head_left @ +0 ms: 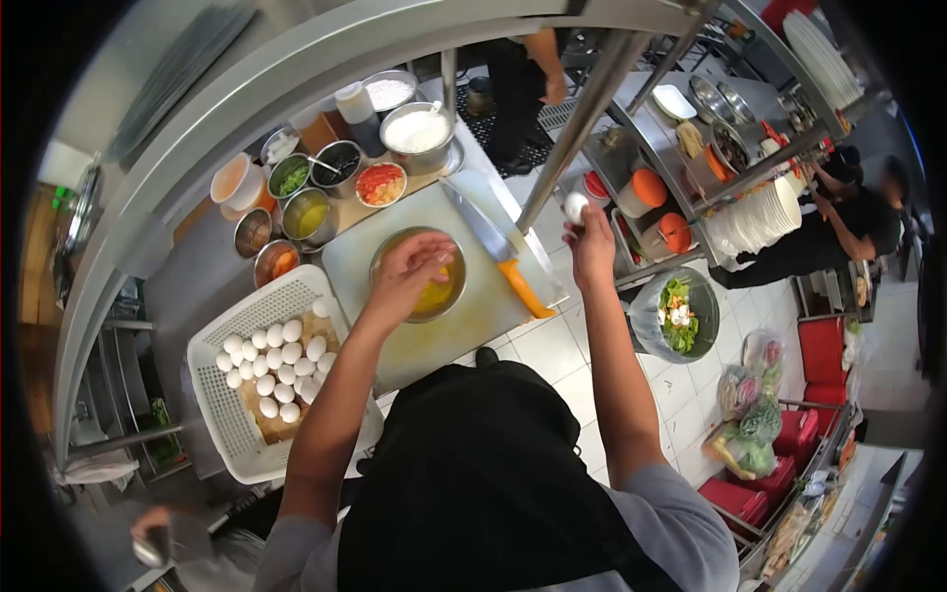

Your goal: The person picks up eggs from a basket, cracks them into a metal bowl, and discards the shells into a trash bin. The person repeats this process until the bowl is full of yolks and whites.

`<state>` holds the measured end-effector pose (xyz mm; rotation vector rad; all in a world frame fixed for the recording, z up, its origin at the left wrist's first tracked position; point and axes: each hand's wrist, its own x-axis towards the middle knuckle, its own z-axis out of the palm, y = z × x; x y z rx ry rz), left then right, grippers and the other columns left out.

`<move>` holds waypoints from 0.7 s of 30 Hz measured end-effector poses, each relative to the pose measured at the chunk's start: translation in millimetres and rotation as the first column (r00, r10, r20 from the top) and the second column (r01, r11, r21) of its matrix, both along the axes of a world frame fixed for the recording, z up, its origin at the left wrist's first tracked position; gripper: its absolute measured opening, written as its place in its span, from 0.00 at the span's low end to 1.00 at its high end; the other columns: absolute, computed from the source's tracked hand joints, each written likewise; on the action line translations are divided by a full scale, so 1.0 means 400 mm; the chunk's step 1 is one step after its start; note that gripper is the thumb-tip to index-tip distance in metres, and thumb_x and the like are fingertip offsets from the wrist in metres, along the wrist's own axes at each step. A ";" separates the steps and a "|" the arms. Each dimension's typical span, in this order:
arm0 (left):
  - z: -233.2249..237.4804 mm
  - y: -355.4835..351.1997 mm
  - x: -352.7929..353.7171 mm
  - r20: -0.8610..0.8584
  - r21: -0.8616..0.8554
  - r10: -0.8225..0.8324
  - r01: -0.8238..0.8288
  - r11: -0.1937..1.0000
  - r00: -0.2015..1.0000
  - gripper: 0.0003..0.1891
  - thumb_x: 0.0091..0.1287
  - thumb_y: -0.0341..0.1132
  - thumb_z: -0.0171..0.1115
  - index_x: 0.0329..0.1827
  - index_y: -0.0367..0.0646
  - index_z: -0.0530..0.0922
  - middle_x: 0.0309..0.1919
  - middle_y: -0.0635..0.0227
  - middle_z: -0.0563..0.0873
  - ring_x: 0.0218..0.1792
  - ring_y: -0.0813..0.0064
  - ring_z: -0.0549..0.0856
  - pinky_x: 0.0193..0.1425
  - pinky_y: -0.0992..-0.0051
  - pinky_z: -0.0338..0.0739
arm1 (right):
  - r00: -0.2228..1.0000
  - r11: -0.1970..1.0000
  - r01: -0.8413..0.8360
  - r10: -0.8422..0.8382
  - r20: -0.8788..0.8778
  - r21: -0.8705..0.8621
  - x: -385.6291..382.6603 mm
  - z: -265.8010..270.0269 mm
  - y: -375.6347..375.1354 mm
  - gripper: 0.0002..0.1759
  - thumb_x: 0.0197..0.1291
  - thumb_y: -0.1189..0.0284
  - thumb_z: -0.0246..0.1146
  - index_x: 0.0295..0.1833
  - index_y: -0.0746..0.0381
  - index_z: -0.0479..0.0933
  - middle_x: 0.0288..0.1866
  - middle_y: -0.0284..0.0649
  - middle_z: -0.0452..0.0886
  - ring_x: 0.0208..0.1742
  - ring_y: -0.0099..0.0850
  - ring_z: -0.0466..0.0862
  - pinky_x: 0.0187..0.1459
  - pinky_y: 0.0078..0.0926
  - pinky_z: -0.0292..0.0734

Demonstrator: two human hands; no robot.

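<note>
My left hand hovers over a metal bowl, its fingers loosely bent and apart with nothing between them. Yellow raw egg lies in that bowl, partly hidden by the hand. Out to the right, past the board's edge, my right hand pinches a white eggshell at its fingertips. The bowl stands on a pale cutting board. Beside it lies a large knife with an orange handle. A white plastic basket of several white eggs sits left of the board.
Behind the board stand containers of chopped red food, green pieces and white powder. A metal post rises near my right hand. A lined bin holds scraps. A person stands far right; another person's arm shows behind.
</note>
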<state>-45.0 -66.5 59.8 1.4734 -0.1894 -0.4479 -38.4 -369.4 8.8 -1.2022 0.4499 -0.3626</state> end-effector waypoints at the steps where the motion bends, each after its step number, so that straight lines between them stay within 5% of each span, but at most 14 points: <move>1: -0.002 -0.012 0.006 -0.002 0.000 0.017 -0.017 1.000 1.000 0.17 0.73 0.31 0.59 0.63 0.37 0.75 0.56 0.60 0.83 0.55 0.73 0.83 0.52 0.73 0.83 | 0.992 0.993 -0.111 0.112 -0.058 0.031 -0.038 0.015 0.021 0.21 0.75 0.63 0.55 0.67 0.60 0.74 0.48 0.37 0.83 0.40 0.22 0.79 0.39 0.22 0.77; 4: -0.013 -0.041 0.014 0.141 0.111 -0.040 0.025 0.994 0.989 0.20 0.71 0.31 0.62 0.65 0.38 0.75 0.53 0.62 0.84 0.49 0.77 0.83 0.45 0.76 0.82 | 0.874 0.877 -0.467 0.477 -0.093 0.114 -0.101 0.050 0.113 0.23 0.76 0.60 0.52 0.68 0.61 0.72 0.50 0.40 0.84 0.39 0.21 0.79 0.39 0.19 0.77; 6: -0.010 -0.053 0.019 0.211 0.149 -0.086 0.055 0.987 0.974 0.21 0.65 0.33 0.67 0.61 0.40 0.79 0.46 0.65 0.86 0.44 0.79 0.83 0.46 0.77 0.79 | 0.825 0.836 -0.543 0.548 -0.139 0.076 -0.111 0.095 0.195 0.20 0.78 0.62 0.51 0.66 0.61 0.71 0.47 0.37 0.82 0.39 0.22 0.79 0.39 0.19 0.75; 10: -0.015 -0.016 0.025 0.222 0.241 -0.145 0.089 0.966 0.964 0.19 0.67 0.30 0.65 0.61 0.37 0.78 0.47 0.66 0.85 0.42 0.82 0.81 0.40 0.80 0.79 | 0.796 0.796 -0.601 0.589 -0.139 -0.072 -0.073 0.060 0.284 0.19 0.75 0.62 0.57 0.62 0.63 0.71 0.42 0.39 0.84 0.36 0.22 0.82 0.36 0.20 0.78; 12: -0.031 0.011 0.031 0.109 0.141 -0.062 0.046 0.989 0.992 0.18 0.66 0.27 0.65 0.58 0.35 0.79 0.43 0.68 0.85 0.39 0.83 0.81 0.37 0.82 0.77 | 0.762 0.752 -0.647 0.632 -0.137 -0.126 -0.063 0.059 0.300 0.18 0.74 0.63 0.59 0.61 0.63 0.72 0.41 0.39 0.83 0.36 0.22 0.82 0.35 0.21 0.78; 14: -0.064 0.029 0.035 0.100 0.087 -0.001 -0.008 0.996 0.995 0.16 0.65 0.25 0.62 0.56 0.35 0.80 0.40 0.69 0.86 0.35 0.84 0.81 0.33 0.83 0.76 | 0.722 0.635 -0.674 0.675 -0.154 -0.377 -0.057 0.070 0.318 0.18 0.71 0.67 0.62 0.61 0.64 0.73 0.41 0.39 0.83 0.35 0.22 0.81 0.36 0.22 0.77; 16: -0.087 0.048 0.038 0.084 0.163 0.036 -0.049 0.985 0.996 0.15 0.63 0.23 0.61 0.54 0.34 0.79 0.40 0.66 0.86 0.32 0.84 0.82 0.31 0.83 0.76 | 0.746 0.641 -0.622 0.659 -0.093 -0.450 -0.051 0.039 0.338 0.19 0.65 0.72 0.65 0.59 0.66 0.75 0.42 0.40 0.83 0.33 0.24 0.81 0.36 0.23 0.76; 21: -0.141 0.063 0.031 -0.031 0.178 0.152 -0.144 0.973 0.988 0.15 0.58 0.26 0.66 0.49 0.34 0.80 0.35 0.62 0.86 0.29 0.78 0.84 0.30 0.78 0.80 | 0.713 0.418 -0.531 0.691 -0.121 -0.737 -0.042 0.042 0.378 0.23 0.55 0.74 0.68 0.57 0.66 0.77 0.45 0.50 0.82 0.33 0.39 0.84 0.38 0.32 0.81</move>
